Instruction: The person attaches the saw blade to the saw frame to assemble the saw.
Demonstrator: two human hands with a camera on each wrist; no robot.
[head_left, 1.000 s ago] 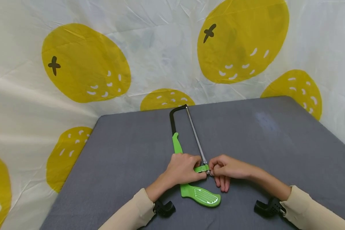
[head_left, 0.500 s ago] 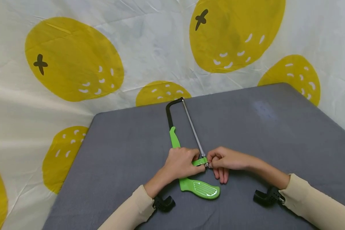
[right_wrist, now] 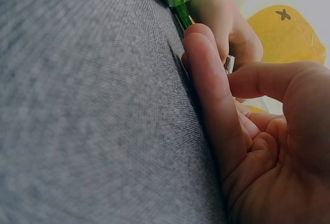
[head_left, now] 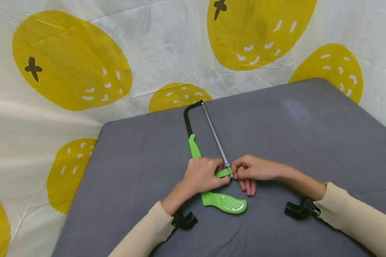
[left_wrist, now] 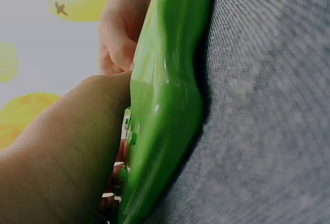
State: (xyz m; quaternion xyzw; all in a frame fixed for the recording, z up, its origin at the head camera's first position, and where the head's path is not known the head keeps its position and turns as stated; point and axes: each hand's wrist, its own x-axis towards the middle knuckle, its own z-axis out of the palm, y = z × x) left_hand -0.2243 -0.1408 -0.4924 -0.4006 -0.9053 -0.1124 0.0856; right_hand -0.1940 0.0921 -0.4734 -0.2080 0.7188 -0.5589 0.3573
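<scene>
A hacksaw [head_left: 194,147] with a green handle and black front frame lies flat on the grey table, its silver blade bar [head_left: 216,138] on the right. My left hand [head_left: 202,175] grips the green frame above the handle, thumb and fingers around the short green crosspiece [head_left: 224,172]. At the near end of the blade, my right hand [head_left: 255,169] pinches the small metal wing nut [head_left: 232,176] between thumb and index finger, its other fingers resting low by the cloth. In the left wrist view the green handle [left_wrist: 172,79] hides most of the fingers.
The grey cloth-covered table [head_left: 141,157] runs back to a white curtain [head_left: 167,46] printed with yellow fruit. A black wrist camera [head_left: 184,220] hangs below the left sleeve, and another black camera [head_left: 300,208] sits below the right sleeve.
The head view has tilted so the saw and hands sit higher in it. Both hands keep their places on the saw, with the right fingers shifting only slightly at the wing nut.
</scene>
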